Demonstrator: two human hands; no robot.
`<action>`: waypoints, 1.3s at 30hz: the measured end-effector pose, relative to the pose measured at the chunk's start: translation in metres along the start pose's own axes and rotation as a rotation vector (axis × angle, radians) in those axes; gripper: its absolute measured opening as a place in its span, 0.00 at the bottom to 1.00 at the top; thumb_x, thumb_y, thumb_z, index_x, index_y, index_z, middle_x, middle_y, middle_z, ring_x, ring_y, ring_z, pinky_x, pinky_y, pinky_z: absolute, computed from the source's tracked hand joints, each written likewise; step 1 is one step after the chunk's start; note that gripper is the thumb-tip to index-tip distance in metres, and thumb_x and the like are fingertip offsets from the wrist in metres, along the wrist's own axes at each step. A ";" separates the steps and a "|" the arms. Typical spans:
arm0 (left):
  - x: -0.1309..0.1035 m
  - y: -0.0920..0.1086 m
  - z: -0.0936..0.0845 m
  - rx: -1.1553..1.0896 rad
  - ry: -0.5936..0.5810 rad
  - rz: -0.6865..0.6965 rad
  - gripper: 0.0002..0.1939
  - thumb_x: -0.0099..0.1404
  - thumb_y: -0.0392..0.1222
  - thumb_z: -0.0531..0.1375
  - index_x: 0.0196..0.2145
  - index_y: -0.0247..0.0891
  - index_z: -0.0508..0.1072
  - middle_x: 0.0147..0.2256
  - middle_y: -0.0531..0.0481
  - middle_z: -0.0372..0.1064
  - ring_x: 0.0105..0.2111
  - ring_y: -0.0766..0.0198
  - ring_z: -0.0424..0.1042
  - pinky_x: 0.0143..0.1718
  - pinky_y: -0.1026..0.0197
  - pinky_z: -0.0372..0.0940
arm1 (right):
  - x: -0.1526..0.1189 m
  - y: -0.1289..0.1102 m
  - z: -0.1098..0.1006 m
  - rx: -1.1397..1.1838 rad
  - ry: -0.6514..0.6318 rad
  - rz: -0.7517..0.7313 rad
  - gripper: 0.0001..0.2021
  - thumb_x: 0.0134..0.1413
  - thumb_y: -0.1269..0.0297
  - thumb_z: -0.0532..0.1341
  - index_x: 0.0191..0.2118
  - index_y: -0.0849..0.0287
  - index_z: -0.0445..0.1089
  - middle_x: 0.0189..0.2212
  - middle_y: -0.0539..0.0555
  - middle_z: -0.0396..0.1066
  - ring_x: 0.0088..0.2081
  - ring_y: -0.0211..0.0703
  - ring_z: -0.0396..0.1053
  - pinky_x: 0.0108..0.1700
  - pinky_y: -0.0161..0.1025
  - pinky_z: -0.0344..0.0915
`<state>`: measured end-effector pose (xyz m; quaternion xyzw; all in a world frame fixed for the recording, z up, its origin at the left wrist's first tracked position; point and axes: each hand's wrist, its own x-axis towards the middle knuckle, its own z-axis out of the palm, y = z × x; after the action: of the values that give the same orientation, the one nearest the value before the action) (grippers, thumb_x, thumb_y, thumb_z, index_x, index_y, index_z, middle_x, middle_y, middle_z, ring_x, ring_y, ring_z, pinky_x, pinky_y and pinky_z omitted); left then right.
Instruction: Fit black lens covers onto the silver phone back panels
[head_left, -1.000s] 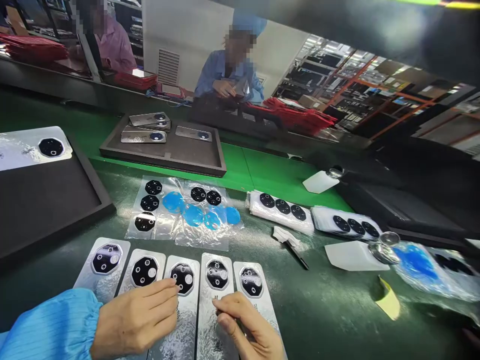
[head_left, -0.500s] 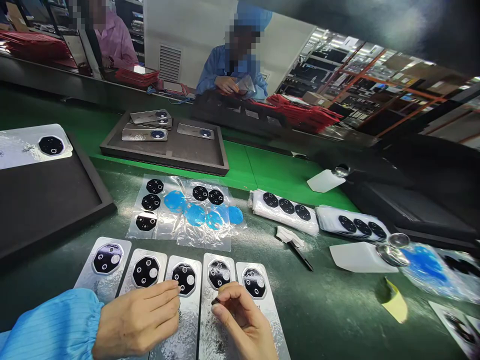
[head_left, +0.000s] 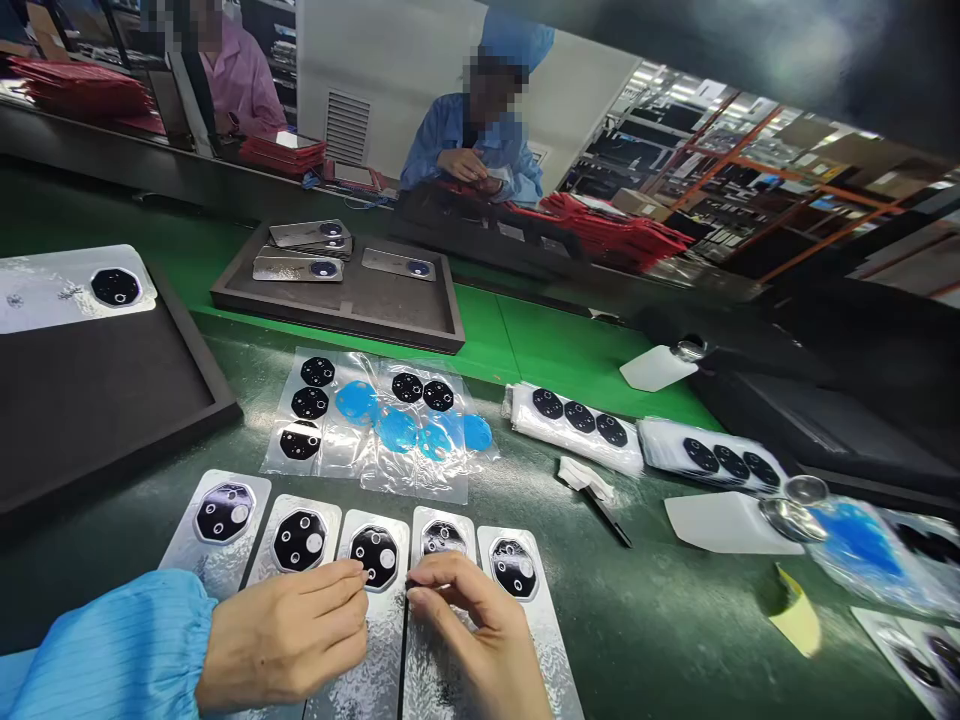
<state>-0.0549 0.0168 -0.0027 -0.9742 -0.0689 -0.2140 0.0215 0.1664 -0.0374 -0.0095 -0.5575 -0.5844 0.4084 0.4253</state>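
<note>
Several silvery phone back covers lie side by side at the front of the bench, each with a black octagonal camera area. My left hand (head_left: 292, 630) reaches over the second and middle covers, its fingers pressed together and their tips beside the camera area of the middle cover (head_left: 373, 555). Its thumb is hidden, and I cannot make out what the fingers hold, if anything. In my right hand (head_left: 480, 620), thumb and forefinger pinch a tiny dark piece (head_left: 409, 583) just right of that camera area. That hand partly covers the fourth cover (head_left: 442, 518). The rightmost cover (head_left: 534, 625) lies beside it.
Behind the covers lies clear film (head_left: 349, 455) with black and blue stickers. Sticker stacks (head_left: 574, 440), a black stick with white tissue (head_left: 609, 518) and a white bottle (head_left: 724, 522) are to the right. Dark trays (head_left: 337, 320) hold more covers. A co-worker (head_left: 472, 140) sits opposite.
My right hand has moved left with the tiny dark piece, from the fourth cover toward the middle one. My left hand stays nearly the same over the covers. The view has shifted slightly.
</note>
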 end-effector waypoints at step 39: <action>-0.002 0.003 0.005 0.052 -0.036 0.006 0.05 0.66 0.29 0.57 0.34 0.32 0.73 0.36 0.45 0.72 0.38 0.60 0.73 0.53 0.53 0.69 | 0.013 0.003 0.029 -0.548 0.094 -0.406 0.09 0.63 0.76 0.56 0.38 0.55 0.69 0.35 0.53 0.56 0.38 0.46 0.58 0.38 0.41 0.59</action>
<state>-0.0542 0.0142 -0.0077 -0.9771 -0.0721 -0.1946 0.0463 0.1396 -0.0248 -0.0209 -0.5415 -0.7514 0.1171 0.3585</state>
